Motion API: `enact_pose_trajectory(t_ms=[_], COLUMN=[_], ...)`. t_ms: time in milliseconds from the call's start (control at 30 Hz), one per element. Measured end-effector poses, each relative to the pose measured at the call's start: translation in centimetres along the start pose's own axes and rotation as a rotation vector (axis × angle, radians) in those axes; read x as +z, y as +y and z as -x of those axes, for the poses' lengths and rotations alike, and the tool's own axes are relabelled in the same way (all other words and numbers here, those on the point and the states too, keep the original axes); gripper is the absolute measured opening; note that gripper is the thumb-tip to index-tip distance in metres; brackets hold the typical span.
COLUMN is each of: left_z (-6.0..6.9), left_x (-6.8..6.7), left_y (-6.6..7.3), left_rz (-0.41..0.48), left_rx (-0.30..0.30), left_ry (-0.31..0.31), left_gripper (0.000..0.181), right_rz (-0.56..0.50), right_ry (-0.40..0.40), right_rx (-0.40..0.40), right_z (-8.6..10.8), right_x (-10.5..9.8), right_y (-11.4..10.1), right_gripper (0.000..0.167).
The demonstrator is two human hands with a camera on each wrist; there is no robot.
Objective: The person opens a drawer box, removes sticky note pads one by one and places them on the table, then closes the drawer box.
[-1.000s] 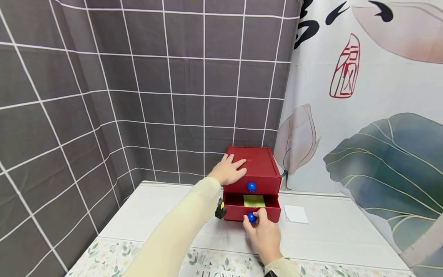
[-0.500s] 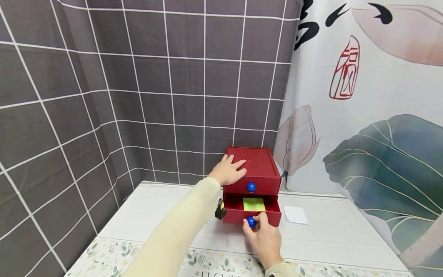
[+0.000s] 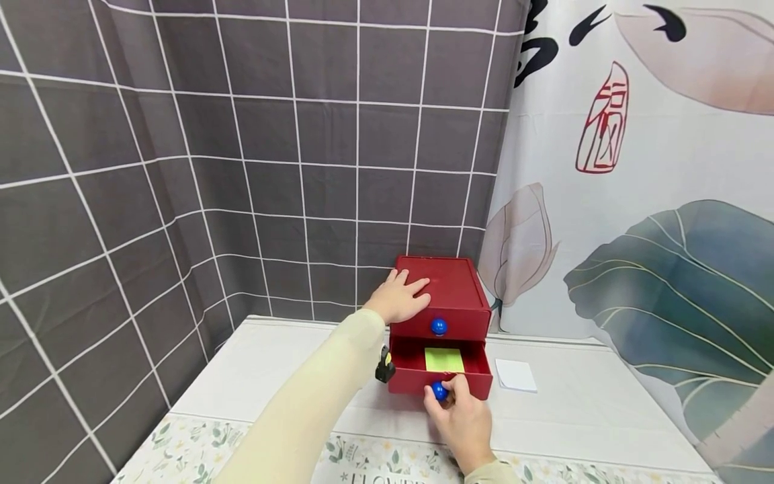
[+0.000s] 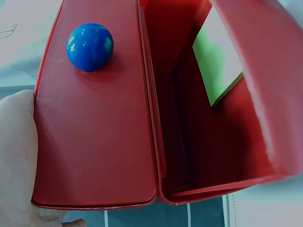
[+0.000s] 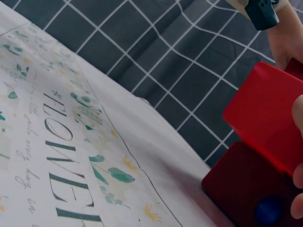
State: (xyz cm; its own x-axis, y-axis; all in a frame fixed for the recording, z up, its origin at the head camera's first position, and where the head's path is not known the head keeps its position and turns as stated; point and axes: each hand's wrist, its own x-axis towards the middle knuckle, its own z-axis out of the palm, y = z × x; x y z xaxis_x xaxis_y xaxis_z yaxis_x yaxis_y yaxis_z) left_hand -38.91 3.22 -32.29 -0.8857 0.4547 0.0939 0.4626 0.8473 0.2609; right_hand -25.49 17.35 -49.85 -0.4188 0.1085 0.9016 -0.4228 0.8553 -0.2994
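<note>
My left hand (image 3: 400, 297) rests, fingers spread, on the left side of a red drawer box's top (image 3: 450, 281). In the left wrist view, part of this hand (image 4: 16, 156) lies along the box edge beside the blue knob (image 4: 90, 47) of the closed upper drawer. Below that drawer, an open drawer (image 3: 408, 383) holds a yellow-green pad (image 3: 443, 359). My right hand (image 3: 464, 420) pinches this open drawer's blue knob (image 3: 439, 391) between thumb and fingers. In the right wrist view, only fingertips (image 5: 298, 113) show at the edge, near the bright red drawer (image 5: 265, 113).
White paper (image 3: 516, 375) lies on the white table (image 3: 574, 403), right of the box. In the right wrist view, a dark red front with a blue knob (image 5: 269, 210) shows under the drawer. A dark gridded curtain (image 3: 326, 188) hangs behind. A floral cloth (image 3: 187, 447) covers the front.
The lower drawer has come farther out toward me, with my right hand on its knob, and more of the yellow-green pad shows. My left hand has stayed on the top.
</note>
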Motion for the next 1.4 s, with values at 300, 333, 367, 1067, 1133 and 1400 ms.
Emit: enact_pose_trajectory(t_ms=[300,333,367,1067,1133,1400], left_z=[0.07,0.11,0.14,0.45,0.43,0.44], left_x=[-0.04,-0.06,-0.08,-0.30,-0.27,-0.29], left_y=[0.00,0.02,0.04,0.05,0.01,-0.01], left_rz=[-0.001,0.002,0.002,0.018,0.018,0.023], left_rx=[0.000,0.000,0.001,0.012,0.010,0.011], left_ry=[0.002,0.003,0.003,0.005,0.005,0.006], left_gripper=[0.061,0.061,0.061,0.061,0.061,0.061], right_rz=[0.001,-0.001,-0.003,-0.020,-0.015,0.009], right_ry=[-0.010,-0.007,-0.003,0.034,0.032,0.006], right_rx=[-0.013,-0.017,-0.023,-0.093,-0.099,-0.128], right_z=[0.21,0.21,0.20,0.65,0.65,0.43], right_x=[-0.28,-0.29,-0.31,-0.54,-0.59,-0.77], right_y=[-0.13,-0.14,-0.15,0.09,0.09,0.15], right_gripper=[0.039,0.038,0.037,0.031,0.031,0.047])
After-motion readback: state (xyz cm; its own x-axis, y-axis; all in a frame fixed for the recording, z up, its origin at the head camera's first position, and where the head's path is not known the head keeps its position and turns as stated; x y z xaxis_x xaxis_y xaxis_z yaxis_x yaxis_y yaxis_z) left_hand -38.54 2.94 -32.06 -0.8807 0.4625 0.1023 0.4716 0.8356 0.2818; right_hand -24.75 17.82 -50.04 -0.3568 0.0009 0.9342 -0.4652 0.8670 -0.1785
